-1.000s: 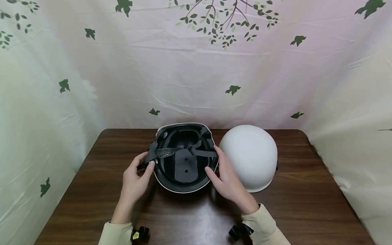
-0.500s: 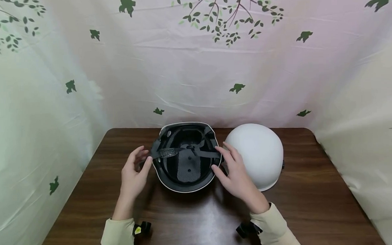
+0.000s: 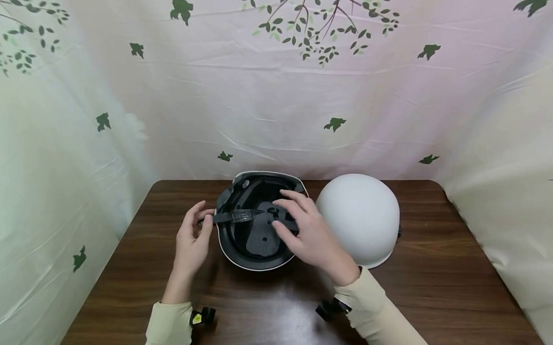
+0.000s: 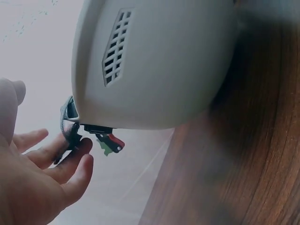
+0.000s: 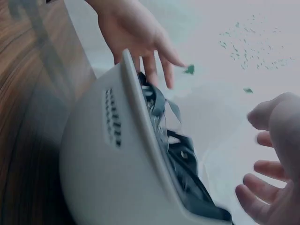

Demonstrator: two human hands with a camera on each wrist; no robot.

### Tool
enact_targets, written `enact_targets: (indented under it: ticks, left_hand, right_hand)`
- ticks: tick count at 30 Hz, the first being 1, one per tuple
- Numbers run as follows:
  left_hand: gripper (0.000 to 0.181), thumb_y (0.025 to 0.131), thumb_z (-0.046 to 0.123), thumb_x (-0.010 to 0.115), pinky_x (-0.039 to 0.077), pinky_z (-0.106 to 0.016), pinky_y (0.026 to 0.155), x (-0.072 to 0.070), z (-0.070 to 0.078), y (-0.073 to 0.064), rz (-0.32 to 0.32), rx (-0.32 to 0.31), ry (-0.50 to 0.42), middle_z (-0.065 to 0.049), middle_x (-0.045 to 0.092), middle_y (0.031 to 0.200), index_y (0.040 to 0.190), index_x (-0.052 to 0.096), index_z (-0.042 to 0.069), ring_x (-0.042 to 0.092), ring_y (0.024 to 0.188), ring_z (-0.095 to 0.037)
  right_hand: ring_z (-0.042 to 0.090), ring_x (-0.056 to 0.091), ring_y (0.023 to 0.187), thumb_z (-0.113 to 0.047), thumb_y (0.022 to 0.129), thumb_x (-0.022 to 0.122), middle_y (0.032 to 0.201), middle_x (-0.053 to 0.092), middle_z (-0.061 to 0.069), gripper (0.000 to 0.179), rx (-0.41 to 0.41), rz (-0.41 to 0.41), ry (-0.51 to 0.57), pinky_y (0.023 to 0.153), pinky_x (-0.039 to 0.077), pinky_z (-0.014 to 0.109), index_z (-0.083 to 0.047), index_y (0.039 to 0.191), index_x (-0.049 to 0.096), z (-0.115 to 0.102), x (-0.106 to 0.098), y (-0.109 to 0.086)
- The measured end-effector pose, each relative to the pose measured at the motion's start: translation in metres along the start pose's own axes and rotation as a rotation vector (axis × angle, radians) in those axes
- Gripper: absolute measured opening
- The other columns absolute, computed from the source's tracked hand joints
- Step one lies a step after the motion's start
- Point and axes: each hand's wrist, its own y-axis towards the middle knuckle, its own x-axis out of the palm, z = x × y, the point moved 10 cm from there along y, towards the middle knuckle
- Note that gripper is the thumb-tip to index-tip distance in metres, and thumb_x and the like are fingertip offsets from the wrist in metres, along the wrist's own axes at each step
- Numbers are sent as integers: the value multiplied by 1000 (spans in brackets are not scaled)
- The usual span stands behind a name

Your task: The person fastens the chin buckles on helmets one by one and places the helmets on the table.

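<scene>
An upturned white helmet (image 3: 261, 264) with a black padded inside lies on the table in the head view. Its dark chin strap (image 3: 234, 216) runs across the opening. My left hand (image 3: 193, 244) is at the helmet's left side; in the left wrist view, strap webbing (image 4: 70, 133) lies against its fingers, while the thumb is apart from them. Over the right part of the opening hovers my right hand (image 3: 308, 232), fingers loosely bent and spread. In the right wrist view, nothing shows between that hand's thumb and fingers (image 5: 262, 187).
A second white helmet (image 3: 358, 220) stands dome up on the right, close beside the first. Both are on a dark wooden table (image 3: 444, 268). Behind the table hangs a pale curtain (image 3: 256, 102) printed with leaves and birds.
My right hand has left the helmet's right rim and moved left over its opening. The left hand has loosened from the left rim and stays beside the strap. The second helmet stays put.
</scene>
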Motion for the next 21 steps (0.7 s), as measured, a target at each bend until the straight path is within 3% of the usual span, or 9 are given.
enact_targets:
  ticks: [4,8,12,15,19,21]
  left_hand:
    - [45,112,23,53,52,-13,84,-1,-2,3,-14,-48,-16,-19,66,137,154,48,10,68,102,-5]
    - [47,111,30,53,56,-16,84,1,-4,8,-42,-81,-6,-17,65,140,155,48,12,72,99,-13]
    - [48,111,31,54,55,-16,81,4,-4,10,-66,-88,23,-16,65,139,155,48,13,72,101,-21]
    - [48,111,28,55,53,-15,83,5,-4,10,-73,-75,19,-17,65,139,155,47,12,70,104,-18]
    - [49,110,24,58,51,-13,85,6,-3,9,-80,-47,-8,-18,67,137,156,46,11,69,105,-16]
    - [50,109,23,59,52,-14,83,7,-3,9,-85,-41,-17,-18,68,135,156,46,11,71,102,-16]
  right_hand:
    - [31,55,135,-22,101,70,149,55,15,32,7,-150,19,108,48,52,-6,128,70,-8,29,15]
    - [23,68,114,-20,104,66,144,59,14,35,42,-311,57,97,56,41,-2,134,66,-13,59,24]
    - [17,70,98,-14,106,62,144,59,15,40,44,-440,54,90,58,33,3,141,59,-17,85,28]
    - [18,67,107,-12,107,59,150,56,15,44,45,-505,32,99,55,35,2,148,53,-17,100,29]
    - [21,55,137,-9,109,53,157,51,14,48,60,-567,65,115,45,38,0,155,45,-16,114,27]
    - [20,51,142,-8,109,51,159,49,13,49,59,-588,86,117,43,38,-1,157,43,-17,118,25]
